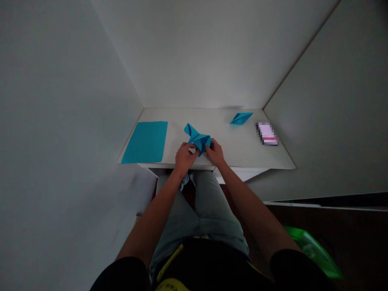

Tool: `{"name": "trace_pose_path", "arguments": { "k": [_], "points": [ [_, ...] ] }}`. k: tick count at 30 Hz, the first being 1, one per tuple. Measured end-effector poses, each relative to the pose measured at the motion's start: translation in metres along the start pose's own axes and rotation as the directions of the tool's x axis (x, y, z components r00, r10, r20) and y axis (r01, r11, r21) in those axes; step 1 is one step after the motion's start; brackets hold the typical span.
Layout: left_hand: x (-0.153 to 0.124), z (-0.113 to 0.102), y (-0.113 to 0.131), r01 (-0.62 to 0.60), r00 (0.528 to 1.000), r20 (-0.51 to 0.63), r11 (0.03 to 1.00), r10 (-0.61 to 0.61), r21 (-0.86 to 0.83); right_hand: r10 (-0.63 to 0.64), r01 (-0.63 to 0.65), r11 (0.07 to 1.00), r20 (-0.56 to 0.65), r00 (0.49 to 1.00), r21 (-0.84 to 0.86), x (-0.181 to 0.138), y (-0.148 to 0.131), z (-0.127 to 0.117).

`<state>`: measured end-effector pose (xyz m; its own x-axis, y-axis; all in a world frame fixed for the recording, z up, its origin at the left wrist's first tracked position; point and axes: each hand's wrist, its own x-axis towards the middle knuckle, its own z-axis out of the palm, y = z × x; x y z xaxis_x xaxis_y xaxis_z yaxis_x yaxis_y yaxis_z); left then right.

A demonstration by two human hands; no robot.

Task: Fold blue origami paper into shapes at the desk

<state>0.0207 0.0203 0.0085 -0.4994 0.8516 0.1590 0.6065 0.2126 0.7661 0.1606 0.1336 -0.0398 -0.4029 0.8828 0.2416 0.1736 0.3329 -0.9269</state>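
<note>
A partly folded blue sheet of origami paper is held between both hands above the white desk, its flaps and points sticking out several ways. My left hand pinches its lower left edge with thumb and fingers. On the other side, my right hand grips the lower right flap, fingers closed. The tips of some fingers are hidden behind the paper. Toward the back right of the desk lies a second folded blue paper piece, slim and pointed, apart from both hands.
Flat blue paper lies at the desk's left end. A phone, blurred out, rests near the right end. The white desk is hemmed in by walls on the left, back and right. A green plastic object is low at the right.
</note>
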Motion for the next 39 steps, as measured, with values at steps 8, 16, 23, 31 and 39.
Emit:
{"name": "trace_pose_path", "arguments": {
  "k": [8,16,23,31,39],
  "points": [
    [0.002,0.000,-0.001,-0.033,0.990,0.142,0.986,0.010,0.162,0.057,-0.057,0.998,-0.018,0.998,0.035,0.000,-0.002,0.001],
    [0.005,0.010,-0.010,0.029,0.973,0.227,0.995,-0.051,0.100,0.083,-0.083,0.994,0.010,0.997,0.074,-0.002,-0.005,0.001],
    [0.002,0.006,-0.013,-0.081,0.984,0.164,0.994,0.068,0.075,0.060,-0.060,0.998,-0.043,0.997,-0.002,-0.001,-0.005,0.001],
    [-0.009,-0.011,0.003,-0.214,0.963,0.210,0.953,0.169,0.216,0.049,-0.049,0.999,-0.071,0.996,0.004,0.000,-0.004,0.002],
    [-0.002,-0.012,0.006,-0.123,0.979,0.184,0.967,0.082,0.221,0.002,-0.005,0.995,0.037,0.999,0.096,0.002,-0.003,0.001]
  ]
}}
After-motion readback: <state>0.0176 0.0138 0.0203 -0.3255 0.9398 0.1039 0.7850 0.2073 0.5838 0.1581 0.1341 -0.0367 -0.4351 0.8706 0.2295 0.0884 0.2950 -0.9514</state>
